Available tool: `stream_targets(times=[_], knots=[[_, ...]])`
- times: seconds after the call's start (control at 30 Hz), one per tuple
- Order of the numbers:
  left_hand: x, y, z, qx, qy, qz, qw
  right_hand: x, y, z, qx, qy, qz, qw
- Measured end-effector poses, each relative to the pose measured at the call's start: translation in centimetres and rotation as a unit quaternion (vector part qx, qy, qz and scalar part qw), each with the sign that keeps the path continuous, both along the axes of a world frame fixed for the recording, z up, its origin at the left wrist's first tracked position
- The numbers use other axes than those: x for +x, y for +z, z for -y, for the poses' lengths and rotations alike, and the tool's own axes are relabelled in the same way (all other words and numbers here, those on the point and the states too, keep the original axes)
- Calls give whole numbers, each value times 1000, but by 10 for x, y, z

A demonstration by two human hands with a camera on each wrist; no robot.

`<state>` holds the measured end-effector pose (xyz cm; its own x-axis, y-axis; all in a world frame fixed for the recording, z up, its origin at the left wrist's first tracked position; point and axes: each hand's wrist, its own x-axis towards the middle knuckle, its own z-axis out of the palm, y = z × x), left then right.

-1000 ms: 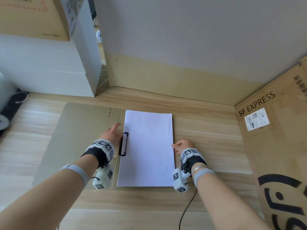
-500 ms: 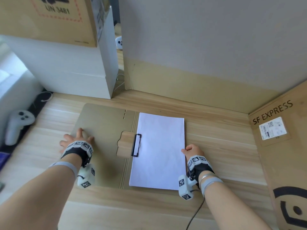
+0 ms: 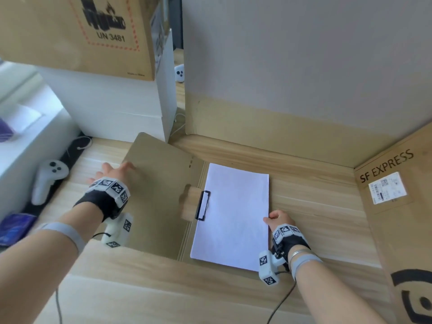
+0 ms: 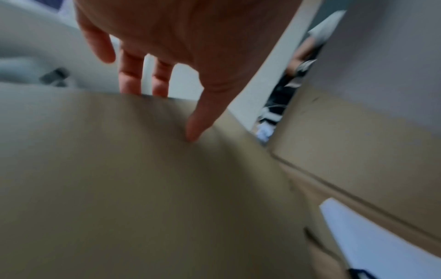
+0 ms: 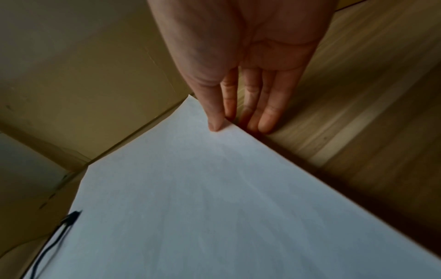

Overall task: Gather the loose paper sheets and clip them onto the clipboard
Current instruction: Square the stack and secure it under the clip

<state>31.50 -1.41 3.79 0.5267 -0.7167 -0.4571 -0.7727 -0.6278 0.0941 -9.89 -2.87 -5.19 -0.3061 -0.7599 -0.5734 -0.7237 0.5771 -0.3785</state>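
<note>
White paper sheets (image 3: 231, 213) lie stacked on the right half of an open tan folder clipboard, their left edge under the black wire clip (image 3: 203, 205). My left hand (image 3: 112, 174) pinches the far left edge of the clipboard cover (image 3: 154, 195), thumb on top and fingers behind the edge, and that side is raised off the table. The left wrist view shows this grip (image 4: 164, 113) on the cover (image 4: 143, 188). My right hand (image 3: 274, 218) rests at the sheets' right edge. In the right wrist view its thumb (image 5: 216, 126) presses the paper (image 5: 214, 207), straight fingers beside the edge.
A white controller (image 3: 46, 178) lies left of the cover on the wooden table (image 3: 315, 202). White boxes (image 3: 117, 108) and a UN 3481 carton (image 3: 77, 31) stand behind it. An SF EXPRESS carton (image 3: 397, 206) lies at the right, a grey board (image 3: 304, 66) behind.
My left hand left the clip, moved left to the cover's outer edge and raised it. The right hand stayed at the paper's right edge. The clip now lies down on the sheets.
</note>
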Motion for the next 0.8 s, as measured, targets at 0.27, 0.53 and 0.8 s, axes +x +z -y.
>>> stream_targets(times=[0.27,0.53,0.8], knots=[[-54,112,19,-38,-284,-44,957,-3,5,-7,9,-13,34,999],[-201,101,16,-33,-448,-176,876,-15,15,-19,10,-41,95,995],[-307,-10,14,46,-510,-145,846,-55,-23,-36,-4,-67,116,991]])
